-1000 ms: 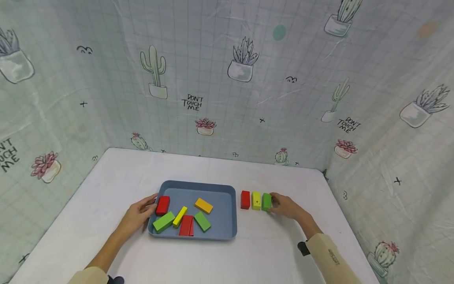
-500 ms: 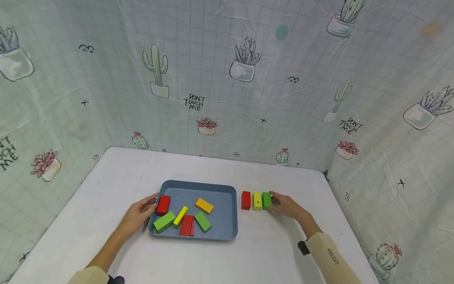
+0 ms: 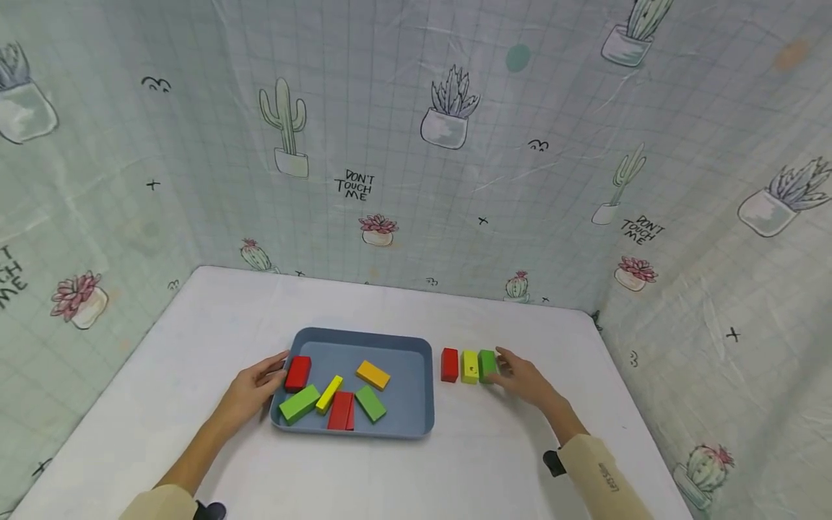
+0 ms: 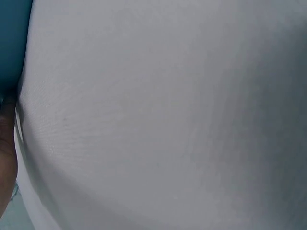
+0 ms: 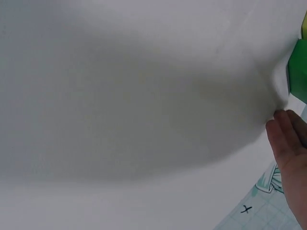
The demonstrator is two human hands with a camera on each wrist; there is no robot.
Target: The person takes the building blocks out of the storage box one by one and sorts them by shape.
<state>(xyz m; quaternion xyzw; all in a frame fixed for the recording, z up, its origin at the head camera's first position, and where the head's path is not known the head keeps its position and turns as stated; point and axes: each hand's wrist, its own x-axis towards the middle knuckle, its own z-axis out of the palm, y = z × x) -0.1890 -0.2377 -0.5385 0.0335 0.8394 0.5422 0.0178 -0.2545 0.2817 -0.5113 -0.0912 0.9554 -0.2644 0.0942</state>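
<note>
In the head view, my left hand holds the left rim of a blue-grey tray; the left wrist view shows one finger at the tray wall. Right of the tray stand a red block, a yellow block with a small dark mark and a green block, side by side. My right hand is just right of the green block, thumb and fingers spread, gripping nothing. In the right wrist view its extended fingers are apart from the green block.
Inside the tray lie red blocks, green blocks, a thin yellow block and an orange block. A white cloth covers the table. A cactus-print curtain encloses the back and sides.
My right hand has let go of the green block, its fingers now spread. The green block has shifted left, up against the yellow one. My left hand keeps its place at the tray.
</note>
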